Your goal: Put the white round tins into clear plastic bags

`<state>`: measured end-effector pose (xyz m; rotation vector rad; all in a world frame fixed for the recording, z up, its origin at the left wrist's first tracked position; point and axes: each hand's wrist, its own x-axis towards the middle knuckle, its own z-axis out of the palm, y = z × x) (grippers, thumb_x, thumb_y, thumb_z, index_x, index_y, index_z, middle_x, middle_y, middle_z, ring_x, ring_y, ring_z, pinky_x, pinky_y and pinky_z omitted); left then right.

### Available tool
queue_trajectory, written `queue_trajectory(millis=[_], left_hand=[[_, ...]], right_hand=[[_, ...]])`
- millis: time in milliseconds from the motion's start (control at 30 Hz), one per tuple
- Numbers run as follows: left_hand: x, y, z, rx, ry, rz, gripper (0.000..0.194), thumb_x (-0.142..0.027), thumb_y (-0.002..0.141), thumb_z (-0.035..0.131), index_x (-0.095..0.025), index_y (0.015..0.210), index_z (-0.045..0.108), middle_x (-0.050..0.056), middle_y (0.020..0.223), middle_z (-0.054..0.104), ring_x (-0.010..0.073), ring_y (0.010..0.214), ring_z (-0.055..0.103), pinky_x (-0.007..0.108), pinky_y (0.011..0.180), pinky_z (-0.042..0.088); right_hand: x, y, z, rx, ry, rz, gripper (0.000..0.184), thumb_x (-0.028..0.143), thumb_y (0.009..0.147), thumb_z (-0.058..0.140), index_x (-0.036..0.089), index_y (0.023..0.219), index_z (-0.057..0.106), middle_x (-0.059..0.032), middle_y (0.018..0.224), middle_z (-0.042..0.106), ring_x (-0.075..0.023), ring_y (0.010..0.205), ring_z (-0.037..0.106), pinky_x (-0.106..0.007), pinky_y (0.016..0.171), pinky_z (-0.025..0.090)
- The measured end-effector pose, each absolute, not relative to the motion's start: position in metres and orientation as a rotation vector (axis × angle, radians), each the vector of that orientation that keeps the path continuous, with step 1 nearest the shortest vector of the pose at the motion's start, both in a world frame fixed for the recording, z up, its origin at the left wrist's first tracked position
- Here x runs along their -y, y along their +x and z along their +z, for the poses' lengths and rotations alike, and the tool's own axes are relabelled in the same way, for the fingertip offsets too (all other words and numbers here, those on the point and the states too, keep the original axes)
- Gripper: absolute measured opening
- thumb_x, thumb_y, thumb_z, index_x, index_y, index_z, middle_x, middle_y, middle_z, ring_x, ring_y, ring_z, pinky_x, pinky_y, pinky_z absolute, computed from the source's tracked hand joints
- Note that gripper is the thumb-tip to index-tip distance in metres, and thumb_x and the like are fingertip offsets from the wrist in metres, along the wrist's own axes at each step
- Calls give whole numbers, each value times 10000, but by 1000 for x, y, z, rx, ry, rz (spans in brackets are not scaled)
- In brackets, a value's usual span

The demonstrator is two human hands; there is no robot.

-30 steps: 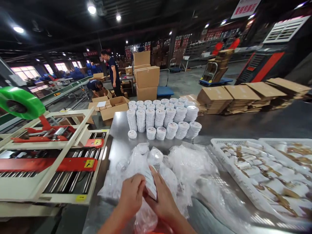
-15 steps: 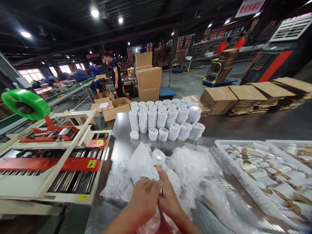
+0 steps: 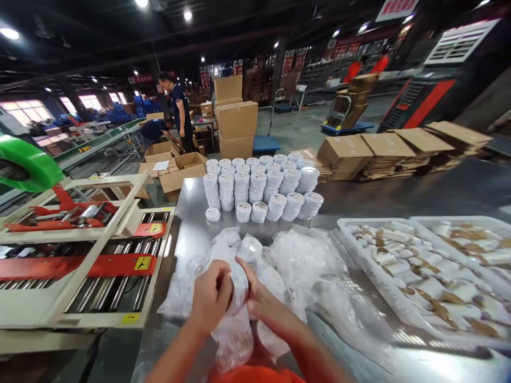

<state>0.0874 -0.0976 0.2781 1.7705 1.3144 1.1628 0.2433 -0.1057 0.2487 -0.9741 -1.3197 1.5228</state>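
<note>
Compared with half a second ago, the left hand (image 3: 211, 300) no longer covers the right hand (image 3: 261, 303); the two have parted and a white round disc (image 3: 238, 287) now shows between them, standing on edge. Both hands grasp it, the left from nine o'clock, the right from three o'clock, above the near edge of the desk (image 3: 187, 234). A clear plastic bag (image 3: 233, 340) hangs under the disc, and whether the disc sits inside it is hard to tell.

The person's forearms are cut off by the bottom edge, and an orange garment hides what lies below them.

Just beyond the hands lies a heap of crumpled clear bags (image 3: 303, 260), with more white discs dimly visible through the film. At three o'clock, two white trays (image 3: 351, 239) hold white and brown pieces, too blurred to identify; the far one runs out of view. At twelve o'clock stand stacks of white discs (image 3: 259, 189) in rows. At nine o'clock sits a roller machine (image 3: 80, 266) with a green tape roll (image 3: 27, 165), partly cut off. Farther off, open cardboard boxes (image 3: 175, 167) hold small packets, beside two people.
</note>
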Motion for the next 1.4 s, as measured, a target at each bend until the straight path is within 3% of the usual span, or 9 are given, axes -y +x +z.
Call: queue_trajectory(millis=[67, 200, 333, 433, 600, 767, 1067, 1233, 1400], left_hand=[[95, 83, 276, -1327, 1489, 1186, 108, -294, 865, 464, -223, 785, 468, -78, 566, 431, 87, 480, 419, 225, 470, 322], [96, 79, 262, -1283, 996, 1173, 158, -321, 787, 579, -220, 793, 457, -105, 553, 390, 53, 457, 336, 183, 439, 263], [101, 72, 243, -1302, 955, 1080, 234, -375, 756, 608, -226, 851, 455, -123, 509, 390, 44, 408, 289, 176, 399, 215], [105, 63, 234, -1343, 965, 984, 269, -406, 746, 591, -239, 881, 428, -143, 478, 364, 46, 363, 243, 184, 365, 189], [108, 56, 235, -1347, 1137, 904, 186, -362, 801, 516, -233, 907, 435, -128, 510, 382, 54, 412, 293, 186, 406, 223], [109, 55, 236, -1342, 1244, 817, 150, -290, 782, 527, -219, 896, 459, -126, 506, 334, 65, 438, 285, 204, 436, 219], [118, 55, 234, -1300, 1113, 721, 157, -319, 804, 522, -242, 898, 423, -136, 506, 325, 57, 414, 250, 190, 408, 210], [125, 53, 227, -1356, 979, 668, 209, -353, 771, 548, -245, 882, 408, -146, 476, 325, 55, 379, 232, 196, 384, 197], [128, 50, 229, -1335, 990, 675, 247, -412, 784, 565, -243, 892, 422, -140, 473, 344, 63, 379, 275, 209, 397, 236]], right_hand=[[104, 240, 245, 955, -908, 1709, 744, 714, 762, 525, 216, 1314, 489, -73, 1013, 656, -190, 854, 630, -369, 827, 513], [104, 226, 221, 757, -1086, 1743, 401, 551, 713, 666, 209, 902, 576, 5, 703, 591, -139, 604, 536, -271, 573, 441], [107, 226, 204, 985, -1270, 1572, 261, 425, 772, 573, 205, 911, 551, 58, 589, 462, -115, 502, 408, -256, 484, 330], [107, 237, 209, 1236, -1398, 1255, 264, 326, 827, 477, 215, 1060, 526, 44, 629, 485, -156, 581, 463, -307, 580, 385], [101, 245, 224, 1561, -1495, 995, 205, 231, 845, 451, 216, 943, 630, -93, 922, 688, -259, 877, 613, -412, 824, 432], [96, 244, 224, 1823, -1638, 876, 207, 156, 844, 433, 201, 732, 601, -78, 752, 659, -208, 720, 578, -344, 688, 385], [104, 241, 201, 1430, -1463, 1257, 148, 318, 833, 425, 219, 742, 484, 10, 666, 506, -158, 655, 483, -302, 626, 375], [129, 240, 180, 1080, -1415, 1539, 247, 476, 825, 409, 232, 799, 434, 66, 580, 390, -116, 489, 383, -254, 471, 329], [137, 264, 203, 969, -1212, 1782, 426, 493, 674, 734, 239, 905, 483, 88, 616, 465, -71, 436, 362, -224, 425, 293]])
